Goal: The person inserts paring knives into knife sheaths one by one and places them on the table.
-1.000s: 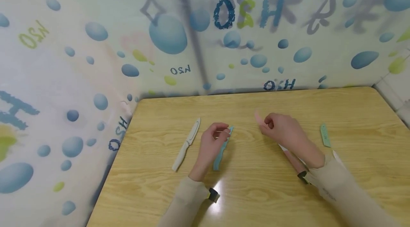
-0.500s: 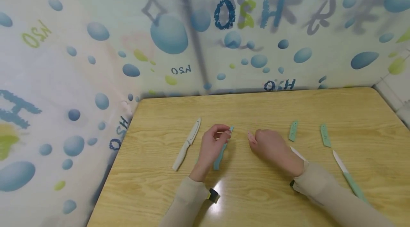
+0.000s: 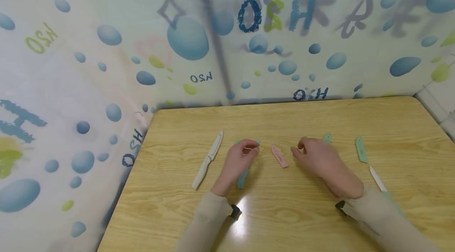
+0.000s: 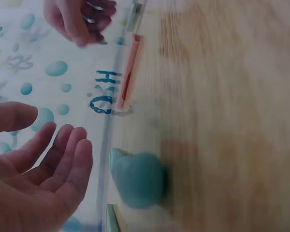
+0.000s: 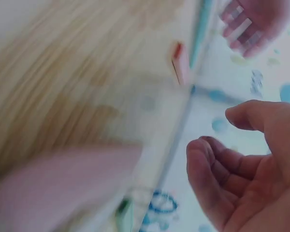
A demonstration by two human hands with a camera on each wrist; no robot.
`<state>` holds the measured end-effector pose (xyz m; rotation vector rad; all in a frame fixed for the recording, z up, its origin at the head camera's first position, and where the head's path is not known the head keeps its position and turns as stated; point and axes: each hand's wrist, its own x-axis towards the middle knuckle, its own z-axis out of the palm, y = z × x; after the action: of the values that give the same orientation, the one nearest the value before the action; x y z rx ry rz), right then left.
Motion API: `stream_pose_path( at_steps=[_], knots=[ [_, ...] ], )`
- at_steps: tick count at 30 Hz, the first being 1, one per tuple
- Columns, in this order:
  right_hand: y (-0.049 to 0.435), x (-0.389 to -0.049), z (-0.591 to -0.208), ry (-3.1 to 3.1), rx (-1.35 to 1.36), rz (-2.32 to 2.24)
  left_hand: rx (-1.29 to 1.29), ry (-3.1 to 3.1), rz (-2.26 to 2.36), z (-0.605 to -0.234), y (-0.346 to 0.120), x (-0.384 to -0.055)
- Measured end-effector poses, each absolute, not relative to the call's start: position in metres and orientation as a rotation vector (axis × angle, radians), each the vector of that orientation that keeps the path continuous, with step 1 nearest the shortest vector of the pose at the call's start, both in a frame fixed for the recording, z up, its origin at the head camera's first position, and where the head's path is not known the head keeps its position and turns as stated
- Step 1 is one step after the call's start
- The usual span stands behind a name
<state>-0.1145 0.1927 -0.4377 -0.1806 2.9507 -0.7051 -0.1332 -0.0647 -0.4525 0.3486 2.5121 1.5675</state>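
Observation:
My left hand [image 3: 239, 161] is held above a blue knife [image 3: 243, 179], fingers loosely bent and nothing in them; the hand covers part of that knife. A pink blade sheath [image 3: 279, 156] lies on the table between the hands. To its right hovers my right hand [image 3: 318, 163], thumb and fingers apart around bare air, as the right wrist view also shows. Under the right wrist a blurred pink handle [image 5: 63, 179] appears in that view; the head view hides it behind the forearm. A green sheath [image 3: 328, 138] peeks out behind the right hand.
A white knife [image 3: 207, 161] lies left of the left hand. Farther right are another green sheath [image 3: 361, 149] and a green-handled knife [image 3: 378, 179], partly behind the right sleeve. The wooden table [image 3: 284, 220] meets a patterned wall covering [image 3: 270, 74] at the back.
The right hand brought the pink sheath down toward the middle, laid it on the table and let go, then moved back right. The left hand has barely moved.

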Motion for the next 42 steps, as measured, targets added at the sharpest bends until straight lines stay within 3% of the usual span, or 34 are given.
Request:
stream_pose_path(
  at_steps=[10, 20, 27, 42],
  knots=[
    [0.231, -0.088, -0.431, 3.028, -0.225, -0.895, 0.609, 2.68, 0.868, -0.441, -0.039, -0.15],
    [0.236, -0.082, -0.431, 3.021, -0.205, -0.923, 0.652, 2.83, 0.171, -0.45, 0.012, -0.164],
    [0.239, -0.08, -0.439, 3.03, -0.192, -0.872, 0.721, 2.835, 0.14, -0.454, 0.03, -0.162],
    [0.241, -0.079, -0.442, 3.11, -0.235, -0.851, 0.833, 2.828, 0.021, -0.452, 0.025, -0.161]
  ],
)
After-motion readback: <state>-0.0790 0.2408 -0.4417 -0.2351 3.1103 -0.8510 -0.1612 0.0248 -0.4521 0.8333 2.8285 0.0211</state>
